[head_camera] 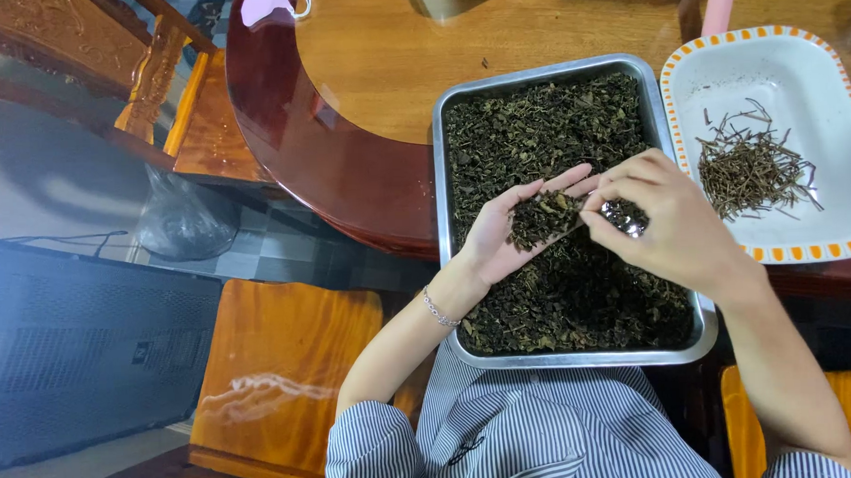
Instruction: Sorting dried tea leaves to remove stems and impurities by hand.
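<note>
Palm-up left hand (505, 234) cups dried leaves (541, 218); right hand (665, 216) picks above.

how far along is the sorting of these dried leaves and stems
Done: a small pile of stems already lies in the white dish. In hand: the left hand cups a clump of leaves while the right hand picks at it. Left: the metal tray is nearly full of dried leaves, so most seems unsorted.
</note>
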